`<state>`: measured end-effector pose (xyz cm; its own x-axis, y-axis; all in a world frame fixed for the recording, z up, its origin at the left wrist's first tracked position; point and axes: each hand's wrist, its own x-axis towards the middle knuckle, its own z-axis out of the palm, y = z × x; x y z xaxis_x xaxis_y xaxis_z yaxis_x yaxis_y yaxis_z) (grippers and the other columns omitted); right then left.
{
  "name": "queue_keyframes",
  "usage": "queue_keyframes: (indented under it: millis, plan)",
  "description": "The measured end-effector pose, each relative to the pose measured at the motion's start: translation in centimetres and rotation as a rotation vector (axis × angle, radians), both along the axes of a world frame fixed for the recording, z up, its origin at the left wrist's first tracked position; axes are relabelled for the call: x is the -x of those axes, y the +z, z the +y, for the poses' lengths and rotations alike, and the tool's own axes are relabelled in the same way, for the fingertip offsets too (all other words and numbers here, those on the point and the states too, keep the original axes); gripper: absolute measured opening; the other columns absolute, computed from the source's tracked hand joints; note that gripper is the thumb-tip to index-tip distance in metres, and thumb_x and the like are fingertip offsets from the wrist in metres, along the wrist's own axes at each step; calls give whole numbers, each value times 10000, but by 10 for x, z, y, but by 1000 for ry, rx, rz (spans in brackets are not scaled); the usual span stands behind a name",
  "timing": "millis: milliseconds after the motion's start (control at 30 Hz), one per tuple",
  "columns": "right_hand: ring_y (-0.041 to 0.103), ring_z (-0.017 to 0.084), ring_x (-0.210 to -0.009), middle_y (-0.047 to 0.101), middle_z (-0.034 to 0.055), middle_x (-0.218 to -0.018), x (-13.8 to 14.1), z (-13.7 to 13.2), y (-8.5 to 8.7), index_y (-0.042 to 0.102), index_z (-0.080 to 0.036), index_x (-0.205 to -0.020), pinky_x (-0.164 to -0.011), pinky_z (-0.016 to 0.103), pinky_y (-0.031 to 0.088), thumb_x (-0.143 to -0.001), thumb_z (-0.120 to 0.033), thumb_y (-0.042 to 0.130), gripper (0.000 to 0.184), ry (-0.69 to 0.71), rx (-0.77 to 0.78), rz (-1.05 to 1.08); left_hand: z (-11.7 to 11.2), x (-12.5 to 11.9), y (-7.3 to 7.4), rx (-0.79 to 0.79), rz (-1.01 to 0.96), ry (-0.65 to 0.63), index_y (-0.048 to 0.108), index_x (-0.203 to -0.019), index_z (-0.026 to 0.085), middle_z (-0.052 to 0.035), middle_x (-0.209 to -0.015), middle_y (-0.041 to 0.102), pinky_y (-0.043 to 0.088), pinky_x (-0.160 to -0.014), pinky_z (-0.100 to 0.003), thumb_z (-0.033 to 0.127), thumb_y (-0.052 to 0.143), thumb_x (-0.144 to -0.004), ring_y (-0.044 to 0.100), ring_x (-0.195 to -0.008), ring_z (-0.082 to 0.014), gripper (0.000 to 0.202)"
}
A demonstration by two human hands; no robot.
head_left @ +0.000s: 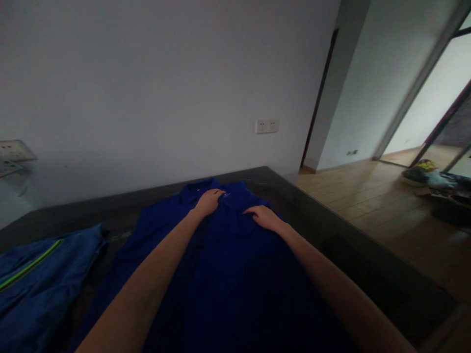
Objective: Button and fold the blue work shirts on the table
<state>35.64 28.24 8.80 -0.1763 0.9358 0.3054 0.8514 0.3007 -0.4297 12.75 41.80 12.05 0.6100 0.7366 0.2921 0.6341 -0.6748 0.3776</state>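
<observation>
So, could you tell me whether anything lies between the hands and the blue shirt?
Nothing visible does. The left hand and right hand both rest directly on the blue shirt, near its collar. The striped garment lies off to the left.

Matt blue cloth shirt [228, 264] on a dark, smooth tabletop [342, 230].

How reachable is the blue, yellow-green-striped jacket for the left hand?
Probably yes: the left hand rests on the dark blue collared shirt; the striped blue jacket lies beside it on the dark table, nothing between.
</observation>
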Motion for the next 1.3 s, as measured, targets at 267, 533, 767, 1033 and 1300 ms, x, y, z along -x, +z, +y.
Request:
queue_keyframes:
  millis: [267, 533, 767, 1033, 1300]
  plan:
    - [481, 239, -1170, 621, 83, -1182, -33, 15, -39, 692, -207, -1016, -1024, 436, 335, -775, -59, 441, 379, -389, -190, 117, 16, -8, -8, 24, 325, -153, 666, -835, 242, -58, -1086, 672, 435, -980, -367, 14, 583, -581, 608, -1057, -235, 351]
    - [452, 262, -1201, 602, 106, -1218, -43, 23, -62, 690, -208, -1055, -1022, 440, 335, -781, -25, 396, 442, -430, -175, 186, 27, 10, 61, -378, 339, -63, 612, -936, 149, -80, -1392, 480, 39, -1163, -477, -34, 521, -675, 272, -1388, -213, 331]
    - [511, 256, -1087, 654, 95, -1093, -44, 25, -62, 686, -202, -1019, -1001, 442, 362, -816, -111, 472, 309, -490, -185, 274, -28, 80, 125, -631, 325, 23, 569, -1061, 152, -21, -1198, 590, 68, -1154, -497, 103, 485, -805, 410, -1285, -192, 274]
    - [497, 259, -1130, 632, 86, -1170, -42, 23, -57, 678, -193, -1074, -991, 420, 369, -820, -100, 428, 369, -496, -99, 195, -183, 193, 17, -254, 555, 13, 623, -1101, 233, -64, -1027, 697, 516, -863, -396, 369, 493, -877, 666, -910, -228, 292]
    - [497, 252, -1156, 625, 91, -1197, -48, 28, -62, 655, -180, -1145, -961, 387, 402, -824, -119, 391, 420, -499, -49, -6, -178, 228, 6, 6, 261, 284, 590, -1083, 198, -66, -1092, 652, 472, -935, -369, 407, 388, -906, 615, -1024, -204, 340]
